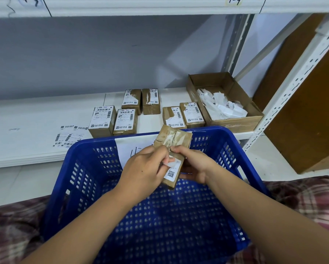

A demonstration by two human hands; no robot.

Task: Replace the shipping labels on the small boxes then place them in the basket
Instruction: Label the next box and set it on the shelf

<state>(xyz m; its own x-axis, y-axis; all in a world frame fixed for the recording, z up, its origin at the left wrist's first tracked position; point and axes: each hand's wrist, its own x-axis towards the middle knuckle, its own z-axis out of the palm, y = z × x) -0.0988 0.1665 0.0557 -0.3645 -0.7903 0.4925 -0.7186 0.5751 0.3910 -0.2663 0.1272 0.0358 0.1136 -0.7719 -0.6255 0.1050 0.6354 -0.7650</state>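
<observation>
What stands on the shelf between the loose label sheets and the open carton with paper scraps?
Six small labelled boxes stand there in three pairs on the white shelf. The head view shows this.

Seven small boxes (102,119), one basket (87,168), one carton (234,124).

Held box (174,139): over the basket (95,168), at its far rim
Small boxes (125,121): on the shelf (36,119), just behind the basket
Open carton (234,122): behind the basket, right of the small boxes
Paper scraps (222,105): in the open carton
Label sheets (70,136): behind the basket's left corner
</observation>
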